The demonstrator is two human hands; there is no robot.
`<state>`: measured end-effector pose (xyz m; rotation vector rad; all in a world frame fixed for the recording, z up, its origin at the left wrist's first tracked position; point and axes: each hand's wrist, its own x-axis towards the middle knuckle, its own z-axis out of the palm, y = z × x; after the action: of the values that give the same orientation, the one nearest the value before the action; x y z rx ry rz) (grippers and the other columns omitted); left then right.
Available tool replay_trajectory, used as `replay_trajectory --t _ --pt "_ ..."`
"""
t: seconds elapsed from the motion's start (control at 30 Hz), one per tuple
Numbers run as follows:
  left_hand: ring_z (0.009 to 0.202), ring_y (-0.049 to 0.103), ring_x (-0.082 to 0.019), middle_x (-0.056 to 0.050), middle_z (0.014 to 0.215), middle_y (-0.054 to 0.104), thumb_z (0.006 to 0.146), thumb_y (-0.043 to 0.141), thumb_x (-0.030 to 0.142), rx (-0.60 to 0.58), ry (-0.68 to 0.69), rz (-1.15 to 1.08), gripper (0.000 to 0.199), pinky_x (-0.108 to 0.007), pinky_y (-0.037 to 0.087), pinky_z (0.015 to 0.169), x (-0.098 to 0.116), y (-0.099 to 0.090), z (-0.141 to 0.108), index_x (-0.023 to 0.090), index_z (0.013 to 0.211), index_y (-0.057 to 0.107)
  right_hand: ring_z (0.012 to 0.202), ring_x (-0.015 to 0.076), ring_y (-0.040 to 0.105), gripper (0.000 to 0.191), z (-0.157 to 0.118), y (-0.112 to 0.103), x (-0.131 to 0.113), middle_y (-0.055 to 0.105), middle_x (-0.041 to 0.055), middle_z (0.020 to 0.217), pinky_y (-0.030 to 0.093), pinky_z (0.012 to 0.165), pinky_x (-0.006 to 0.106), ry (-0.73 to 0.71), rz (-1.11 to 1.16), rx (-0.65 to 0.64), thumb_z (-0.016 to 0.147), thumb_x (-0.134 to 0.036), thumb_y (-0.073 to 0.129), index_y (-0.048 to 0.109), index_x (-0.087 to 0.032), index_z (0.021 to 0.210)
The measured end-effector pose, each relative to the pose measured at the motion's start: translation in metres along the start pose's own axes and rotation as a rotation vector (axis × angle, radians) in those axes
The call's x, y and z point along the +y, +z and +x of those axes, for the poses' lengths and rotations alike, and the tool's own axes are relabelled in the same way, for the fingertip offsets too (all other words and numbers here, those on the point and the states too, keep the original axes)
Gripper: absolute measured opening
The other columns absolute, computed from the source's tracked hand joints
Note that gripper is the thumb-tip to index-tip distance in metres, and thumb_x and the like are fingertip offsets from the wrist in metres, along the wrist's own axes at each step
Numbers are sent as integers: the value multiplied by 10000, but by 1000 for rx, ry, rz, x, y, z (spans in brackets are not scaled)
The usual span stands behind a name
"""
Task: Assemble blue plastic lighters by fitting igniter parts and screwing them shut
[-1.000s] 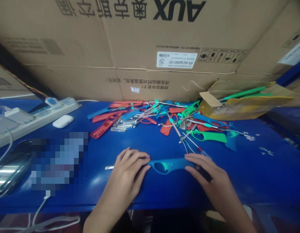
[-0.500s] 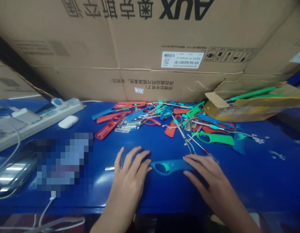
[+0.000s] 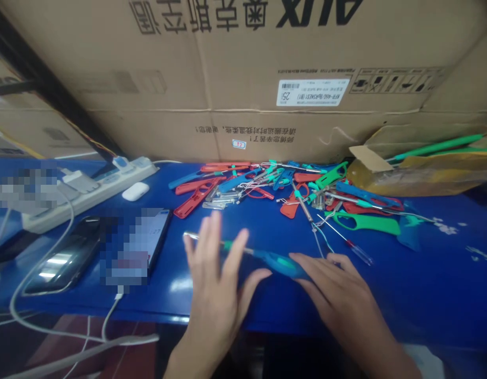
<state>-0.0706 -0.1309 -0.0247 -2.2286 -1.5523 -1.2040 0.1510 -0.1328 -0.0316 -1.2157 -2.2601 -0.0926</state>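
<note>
A blue stick lighter [image 3: 281, 263] with a slim metal tube is tilted above the tabletop, its tube pointing left. My right hand [image 3: 342, 295] is closed round its handle end, fingers on top and thumb beneath. My left hand [image 3: 215, 273] has its fingers stretched and spread in front of the tube, thumb held apart. The tube's bright tip shows beyond the left fingers, and whether they touch it I cannot tell. Behind lies a pile of red, blue and green lighter shells [image 3: 200, 197] with metal tubes and wires. A screwdriver [image 3: 357, 251] rests just beyond my right hand.
On the left are two phones [image 3: 159, 231], a white earbud case [image 3: 135, 191], a power strip [image 3: 89, 197] and loose white cables. A large cardboard box [image 3: 227, 79] stands behind the blue table [image 3: 444, 300]. An opened package [image 3: 425, 171] with green sticks sits at back right.
My left fingers have come off the blue lighter's front end and spread apart. The lighter has turned and tilted in my right hand, and its metal tube now shows. The view has shifted left.
</note>
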Motion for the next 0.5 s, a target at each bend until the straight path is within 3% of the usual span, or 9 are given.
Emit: replay_trajectory --t 0.07,0.1,0.13,0.2,0.27,0.33,0.43,0.5 --pt "1509 265 -341 -106 1641 227 946 656 357 273 -164 -171 668 -646 193 1230 14 -1 -8 305 1519 316 912 189 735 275 -1 -3 -7 776 47 1109 427 919 362 35 40 26 1054 -260 464 638 -196 1257" --pt "1474 341 -325 -95 1602 292 978 603 363 405 -237 -280 596 -624 255 1219 22 1 -14 316 1506 332 888 185 734 271 -2 -5 -10 778 40 1103 442 918 361 59 60 41 1048 -260 479 642 -202 1257" --pt "1419 425 -310 -95 1564 340 1001 555 368 461 -310 -397 528 -600 331 1192 31 3 -20 317 1487 353 861 182 732 265 -3 -7 -14 780 32 1094 460 909 358 79 80 58 1042 -261 492 653 -209 1246" --pt "1284 560 -280 -113 1513 398 1027 488 384 371 -397 -582 472 -524 475 1100 48 10 -31 307 1474 356 829 182 725 257 -5 -11 -23 782 21 1084 501 877 349 110 118 88 1035 -266 502 687 -229 1210" --pt "1312 546 -268 -128 1523 421 1054 394 434 86 -506 -700 483 -454 526 1055 61 16 -35 294 1507 304 837 187 721 264 -6 -16 -30 782 18 1083 539 834 331 135 171 96 1029 -267 502 713 -244 1186" --pt "1327 545 -251 -117 1524 456 1068 335 443 -101 -563 -861 476 -417 536 1045 70 20 -31 292 1517 288 840 190 717 267 -7 -21 -36 781 28 1080 567 788 308 179 241 98 1013 -261 524 715 -237 1198" --pt "1311 562 -240 -85 1414 591 1081 286 437 -185 -591 -1177 401 -419 501 1077 75 23 -18 268 1373 501 787 177 716 260 -10 -27 -41 786 25 1033 592 725 266 267 349 90 986 -263 566 723 -245 1193" --pt "1256 597 -242 -77 1227 701 1076 319 443 -125 -588 -1376 379 -445 442 1124 79 25 -12 232 1177 617 813 181 732 265 -13 -29 -43 787 8 1037 605 736 251 311 403 84 975 -281 586 727 -283 1199"
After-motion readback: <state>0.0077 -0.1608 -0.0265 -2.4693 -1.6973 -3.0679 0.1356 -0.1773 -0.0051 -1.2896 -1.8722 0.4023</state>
